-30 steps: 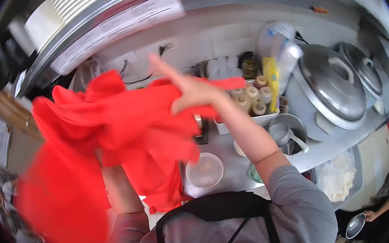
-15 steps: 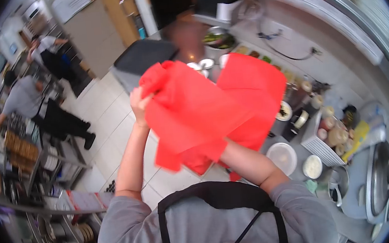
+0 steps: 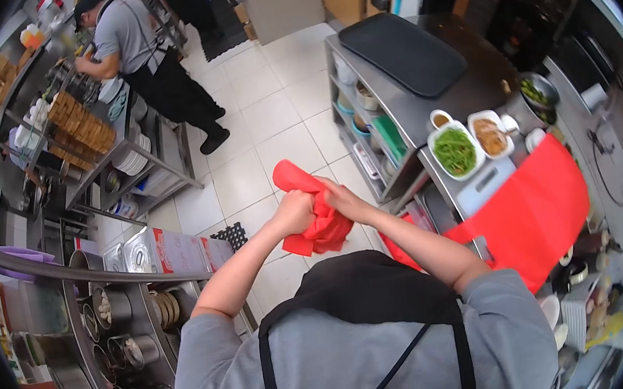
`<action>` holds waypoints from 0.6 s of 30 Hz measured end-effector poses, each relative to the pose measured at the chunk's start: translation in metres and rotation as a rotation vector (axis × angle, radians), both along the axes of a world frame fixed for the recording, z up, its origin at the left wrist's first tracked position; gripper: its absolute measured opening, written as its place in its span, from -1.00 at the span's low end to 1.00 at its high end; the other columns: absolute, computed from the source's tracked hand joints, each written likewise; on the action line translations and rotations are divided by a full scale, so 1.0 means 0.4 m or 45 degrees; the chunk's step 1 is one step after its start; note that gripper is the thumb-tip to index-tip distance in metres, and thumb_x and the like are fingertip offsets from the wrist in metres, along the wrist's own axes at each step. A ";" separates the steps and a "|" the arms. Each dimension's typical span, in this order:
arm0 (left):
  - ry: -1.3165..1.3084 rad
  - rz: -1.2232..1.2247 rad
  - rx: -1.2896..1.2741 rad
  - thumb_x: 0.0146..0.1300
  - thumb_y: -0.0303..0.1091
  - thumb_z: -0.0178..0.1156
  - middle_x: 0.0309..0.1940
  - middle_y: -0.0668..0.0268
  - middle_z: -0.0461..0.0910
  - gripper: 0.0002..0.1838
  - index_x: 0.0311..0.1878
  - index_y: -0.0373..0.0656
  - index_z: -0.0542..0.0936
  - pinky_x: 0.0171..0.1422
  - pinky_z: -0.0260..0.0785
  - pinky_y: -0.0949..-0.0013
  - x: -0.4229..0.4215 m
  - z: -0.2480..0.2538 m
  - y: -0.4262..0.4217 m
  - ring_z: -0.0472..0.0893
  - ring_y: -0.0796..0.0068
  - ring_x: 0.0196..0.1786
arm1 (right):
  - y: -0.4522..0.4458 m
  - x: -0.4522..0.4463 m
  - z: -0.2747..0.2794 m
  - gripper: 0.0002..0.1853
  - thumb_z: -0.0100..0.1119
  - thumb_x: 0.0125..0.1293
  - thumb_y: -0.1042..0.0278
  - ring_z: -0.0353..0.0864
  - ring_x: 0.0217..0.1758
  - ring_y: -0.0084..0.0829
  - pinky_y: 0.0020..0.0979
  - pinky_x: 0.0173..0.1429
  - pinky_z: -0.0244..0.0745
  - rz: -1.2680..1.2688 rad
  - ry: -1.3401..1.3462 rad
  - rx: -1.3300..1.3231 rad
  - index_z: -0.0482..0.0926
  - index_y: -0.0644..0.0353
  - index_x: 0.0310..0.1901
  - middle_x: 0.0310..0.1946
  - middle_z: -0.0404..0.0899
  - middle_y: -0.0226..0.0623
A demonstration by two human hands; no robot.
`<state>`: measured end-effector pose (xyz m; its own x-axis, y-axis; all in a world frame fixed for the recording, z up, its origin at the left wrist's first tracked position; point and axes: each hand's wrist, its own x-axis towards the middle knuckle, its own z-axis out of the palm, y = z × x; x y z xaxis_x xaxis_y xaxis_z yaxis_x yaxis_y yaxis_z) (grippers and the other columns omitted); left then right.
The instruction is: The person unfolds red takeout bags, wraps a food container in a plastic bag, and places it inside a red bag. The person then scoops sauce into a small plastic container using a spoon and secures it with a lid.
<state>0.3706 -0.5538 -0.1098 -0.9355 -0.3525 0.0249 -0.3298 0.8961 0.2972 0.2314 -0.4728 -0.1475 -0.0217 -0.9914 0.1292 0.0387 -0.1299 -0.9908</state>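
My left hand [image 3: 296, 211] is closed round a bunched red cloth [image 3: 325, 227] above the tiled floor. Close beside it, my right hand [image 3: 342, 196] grips the same bundle from the other side. A rolled end of the cloth sticks up above both hands. Another wide red piece [image 3: 530, 213] lies spread over the counter to the right, passing beyond my right forearm. Whether it joins the bundle is hidden behind my arm.
Greens in a white container [image 3: 456, 152] and a black tray [image 3: 403, 54] are on the right counter. A co-worker [image 3: 132, 42] stands at the upper left. Shelves with metal pots [image 3: 113, 306] stand at the lower left.
The view has turned left, away from the wall counter. The red cloth, spread wide before, is partly gathered into a bundle between my hands, with another part lying over the counter.
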 end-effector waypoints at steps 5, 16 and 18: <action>0.485 0.176 1.203 -0.26 -0.66 -0.03 -0.75 0.28 0.45 -0.93 -0.65 -0.34 0.44 -0.43 0.33 0.36 -0.051 0.041 -0.238 0.49 0.55 -0.56 | -0.169 -0.068 0.083 -0.09 0.36 -0.12 0.18 0.13 0.23 -0.33 -0.33 0.27 0.04 0.371 -0.014 0.018 0.02 0.24 0.22 0.12 0.21 -0.19; 0.894 0.388 0.911 -0.04 -0.33 0.20 0.20 0.09 0.05 -0.26 0.22 -0.17 0.09 0.29 -0.03 0.28 -0.280 0.091 -0.917 0.03 0.21 0.29 | -0.974 -0.315 0.096 -0.44 0.25 -0.18 0.52 0.51 -0.15 -0.38 -0.36 -0.04 0.40 0.037 -0.606 0.289 0.35 0.29 -0.03 -0.19 0.50 -0.25; 0.989 0.615 0.703 -0.05 -0.29 0.25 0.18 0.08 0.11 -0.18 0.26 -0.13 0.02 0.28 0.02 0.26 -0.274 0.060 -0.988 0.13 0.23 0.25 | -1.149 -0.308 0.045 -0.45 0.24 -0.14 0.43 0.52 -0.17 -0.40 -0.38 -0.08 0.42 0.032 -0.172 0.030 0.34 0.29 -0.03 -0.21 0.52 -0.24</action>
